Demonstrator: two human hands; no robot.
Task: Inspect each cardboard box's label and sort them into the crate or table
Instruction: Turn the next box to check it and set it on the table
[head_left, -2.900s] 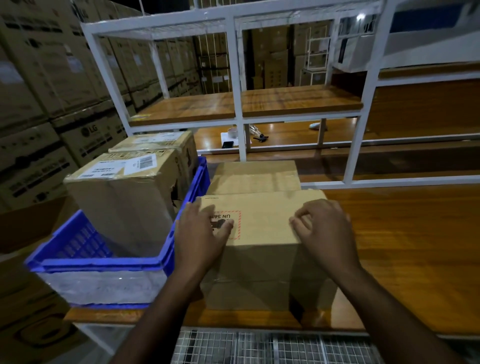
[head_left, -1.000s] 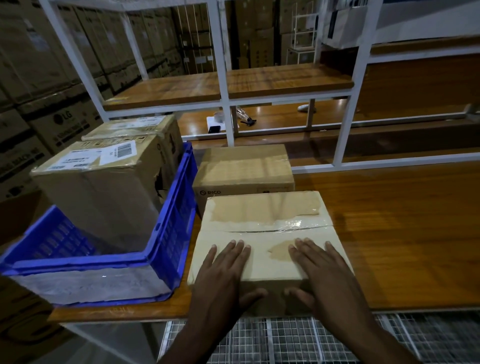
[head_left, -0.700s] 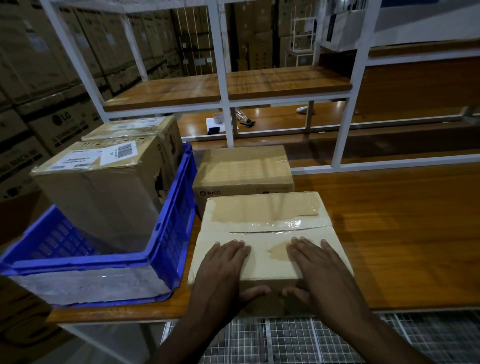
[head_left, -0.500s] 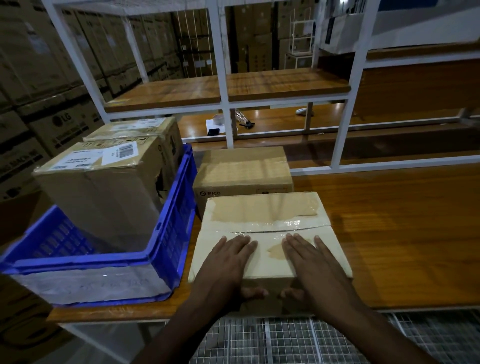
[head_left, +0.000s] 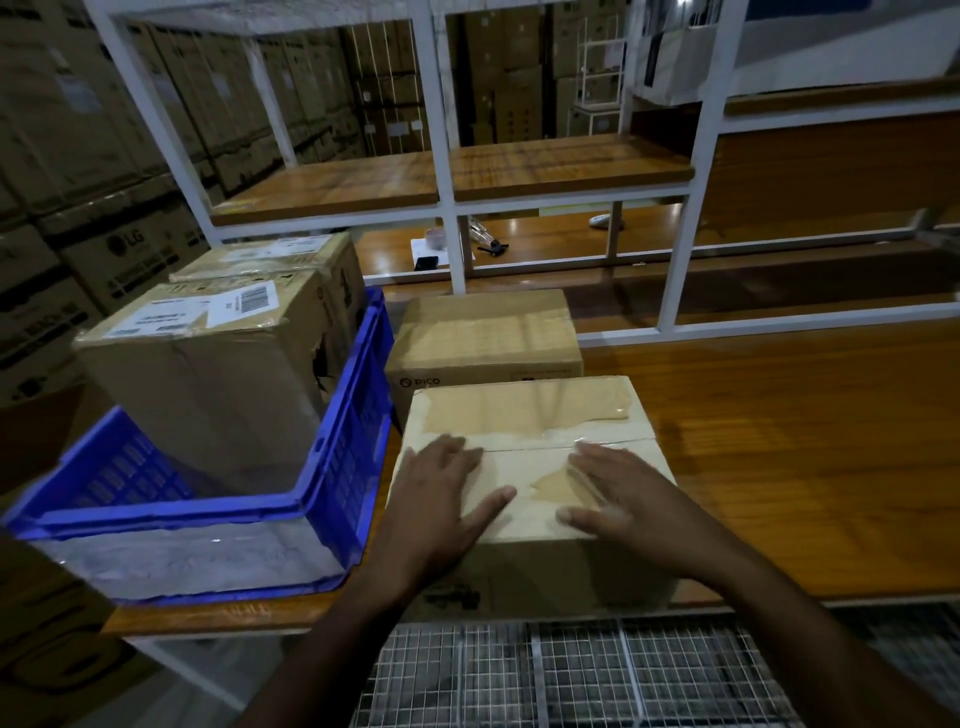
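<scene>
A taped cardboard box (head_left: 524, 410) sits at the front edge of the wooden table (head_left: 779, 441). My left hand (head_left: 441, 499) lies flat on its top at the left, and my right hand (head_left: 618, 493) lies flat on its top at the right, fingers straight. Behind it stands a second box (head_left: 483, 338) printed "PICO". To the left, a blue crate (head_left: 353, 415) holds two labelled boxes: a near one (head_left: 208, 374) with a barcode label and a far one (head_left: 291, 260).
A white metal shelf frame (head_left: 447, 208) with wooden shelves rises behind the boxes. Small items (head_left: 431, 254) lie on the far shelf. Stacked cartons (head_left: 78, 156) fill the left wall. A wire mesh surface (head_left: 545, 675) runs below the table's front edge.
The front box was turned over, so its printed face no longer shows on top. In the last second both hands slid forward over its top, thumbs coming up from the front face.
</scene>
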